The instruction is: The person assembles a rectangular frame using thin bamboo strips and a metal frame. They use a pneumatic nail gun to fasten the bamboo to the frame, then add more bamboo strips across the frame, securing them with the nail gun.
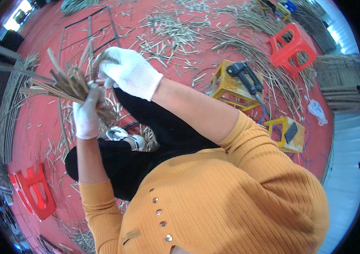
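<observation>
Clasped in the left hand point(87, 111), a fan of dry stalks point(74, 84) is held above the red floor point(34, 139); whether any are pinched by the right hand point(129, 73) cannot be told. Probably light, stiff and brittle, it is best gripped where gathered.

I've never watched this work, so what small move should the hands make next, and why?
Perhaps even up the stalks with the right hand: it is close by, and they fan out unevenly from the left hand, which grips them.
</observation>
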Available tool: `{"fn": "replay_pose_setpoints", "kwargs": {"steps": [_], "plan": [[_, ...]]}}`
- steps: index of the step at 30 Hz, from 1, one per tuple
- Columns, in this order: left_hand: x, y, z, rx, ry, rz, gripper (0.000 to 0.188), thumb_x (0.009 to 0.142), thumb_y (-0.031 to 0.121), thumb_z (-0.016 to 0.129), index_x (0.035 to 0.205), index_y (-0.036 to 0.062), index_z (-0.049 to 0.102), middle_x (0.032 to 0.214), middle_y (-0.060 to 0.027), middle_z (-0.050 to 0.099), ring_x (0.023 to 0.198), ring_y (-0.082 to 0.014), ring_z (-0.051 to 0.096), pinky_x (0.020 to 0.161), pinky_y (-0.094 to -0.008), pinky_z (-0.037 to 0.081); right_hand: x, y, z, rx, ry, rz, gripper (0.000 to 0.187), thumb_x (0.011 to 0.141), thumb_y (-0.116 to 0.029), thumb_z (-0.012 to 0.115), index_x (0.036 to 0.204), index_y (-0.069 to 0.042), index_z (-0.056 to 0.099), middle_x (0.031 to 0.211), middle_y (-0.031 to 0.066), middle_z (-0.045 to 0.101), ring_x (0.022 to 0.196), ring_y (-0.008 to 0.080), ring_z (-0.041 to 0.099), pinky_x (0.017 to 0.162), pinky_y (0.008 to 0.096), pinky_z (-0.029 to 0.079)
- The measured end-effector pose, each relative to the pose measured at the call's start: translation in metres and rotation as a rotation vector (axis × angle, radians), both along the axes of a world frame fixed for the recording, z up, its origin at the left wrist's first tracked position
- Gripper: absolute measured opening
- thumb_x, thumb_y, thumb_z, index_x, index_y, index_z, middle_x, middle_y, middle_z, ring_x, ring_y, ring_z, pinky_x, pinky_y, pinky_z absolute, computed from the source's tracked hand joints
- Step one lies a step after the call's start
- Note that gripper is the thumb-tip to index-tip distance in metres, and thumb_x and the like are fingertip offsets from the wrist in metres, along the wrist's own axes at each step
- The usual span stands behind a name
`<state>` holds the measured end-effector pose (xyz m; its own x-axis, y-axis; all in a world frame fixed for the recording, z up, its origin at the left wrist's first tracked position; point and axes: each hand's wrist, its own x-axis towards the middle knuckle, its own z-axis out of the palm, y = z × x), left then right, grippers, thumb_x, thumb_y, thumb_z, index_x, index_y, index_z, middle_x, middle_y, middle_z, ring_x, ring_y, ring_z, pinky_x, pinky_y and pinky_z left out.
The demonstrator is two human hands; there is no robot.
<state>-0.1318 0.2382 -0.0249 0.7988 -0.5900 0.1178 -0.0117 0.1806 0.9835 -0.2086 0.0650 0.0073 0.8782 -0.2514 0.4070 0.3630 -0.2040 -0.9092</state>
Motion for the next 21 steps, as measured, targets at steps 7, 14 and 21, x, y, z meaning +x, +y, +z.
{"fn": "replay_pose_setpoints", "kwargs": {"steps": [7,14,21], "plan": [[0.063,0.076,-0.010,0.114,0.109,0.352,0.049,0.104,0.040,0.052,0.128,-0.0021,0.058,0.070,0.0073,0.039,0.058,-0.0034,0.033,0.052,-0.0217,0.026,-0.161,-0.163,-0.102,-0.257,0.585,-0.656,0.046,0.090,-0.033,0.060,0.123,-0.003,0.065,0.118,0.0182,0.069,0.111,0.0325,0.065,0.096,0.0394,0.049],[0.166,0.155,-0.005,-0.065,0.068,0.581,0.036,0.106,0.035,0.050,0.118,0.0019,0.057,0.068,0.0038,0.040,0.058,-0.0088,0.036,0.056,-0.0257,0.033,-0.287,-0.293,-0.200,-0.806,1.123,-1.042,0.058,0.080,-0.019,0.067,0.135,-0.005,0.053,0.120,0.0252,0.065,0.112,0.0417,0.062,0.099,0.0471,0.047],[0.113,0.398,0.123,-0.084,-0.234,1.440,0.027,0.099,0.030,0.055,0.108,0.0048,0.060,0.068,0.0033,0.044,0.058,-0.0097,0.041,0.055,-0.0265,0.035,-0.289,-0.351,-0.253,-0.700,1.294,-0.900,0.082,0.077,-0.007,0.065,0.151,-0.006,0.030,0.130,0.0261,0.060,0.121,0.0433,0.057,0.104,0.0460,0.043]]}}
